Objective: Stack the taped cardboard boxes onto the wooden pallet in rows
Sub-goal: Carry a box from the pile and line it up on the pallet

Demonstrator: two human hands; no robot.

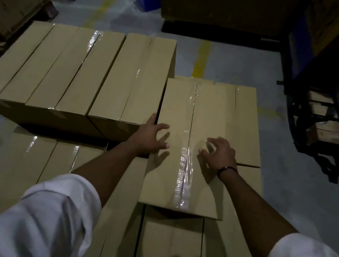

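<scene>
1. Nearest, a lower layer of boxes [27,169] lies flat with taped seams up. The pallet beneath is hidden.
2. The top box [170,178] rests on that layer at its right side, long axis pointing away. Its near end overhangs the seam below, and its far left edge sits just beside the last box of the far row [74,67].
3. Judgement: the step in hand is seating this box into its row. To do it well, push it squarely forward with flat palms, keep its left side tight against the neighbour, and line its ends up with the row so that no gap or overhang is left.
4. The left hand [148,137] is at the box's left edge. Its fingers [162,126] are spread and half bent, and the thumb reaches along the edge. It grips nothing.
5. The right hand [220,155] is over the tape [183,173]. Its fingers are bent claw-like and apart, with the tips at or just above the lid; contact cannot be confirmed. It holds nothing.
6. The far row stands side by side, one tier up.
7. Beyond lie grey floor [228,60] with a yellow line [202,56] and dark stacks of other goods.
</scene>
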